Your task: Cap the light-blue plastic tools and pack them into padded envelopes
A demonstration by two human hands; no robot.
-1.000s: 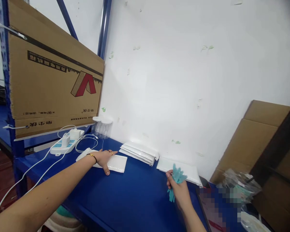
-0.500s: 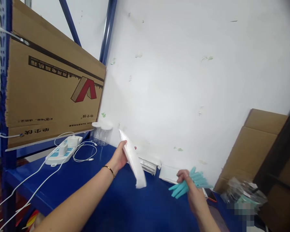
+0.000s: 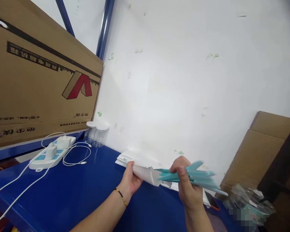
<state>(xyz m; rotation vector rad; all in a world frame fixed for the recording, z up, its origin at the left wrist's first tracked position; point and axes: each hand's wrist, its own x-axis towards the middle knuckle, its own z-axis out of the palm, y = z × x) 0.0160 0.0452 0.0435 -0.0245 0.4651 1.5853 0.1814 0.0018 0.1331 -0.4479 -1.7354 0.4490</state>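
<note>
A smooth, faintly glossy face is shown by the white packet (image 3: pixel 147 174), apparently made of thin plastic film, and a similar sheen is seen on the stacked white packets (image 3: pixel 135 156). The teal bundle (image 3: pixel 200 178) is made up of thin, smooth-looking strips whose material cannot be told. The worktop (image 3: pixel 70 193) is finished smooth and softly glossy. Matt printed cardboard is seen in the large box (image 3: pixel 38 90), hard white plastic in the power strip (image 3: pixel 41 163), clear shiny plastic in the crumpled bag (image 3: pixel 252 198), and painted metal in the blue upright (image 3: pixel 104 30).

Seeing a creased white packet (image 3: pixel 147 174), tilted, at six o'clock, and slim teal strips (image 3: pixel 201 178), bundled, fanning at four, tips right by the packet's three-o'clock end!
</note>
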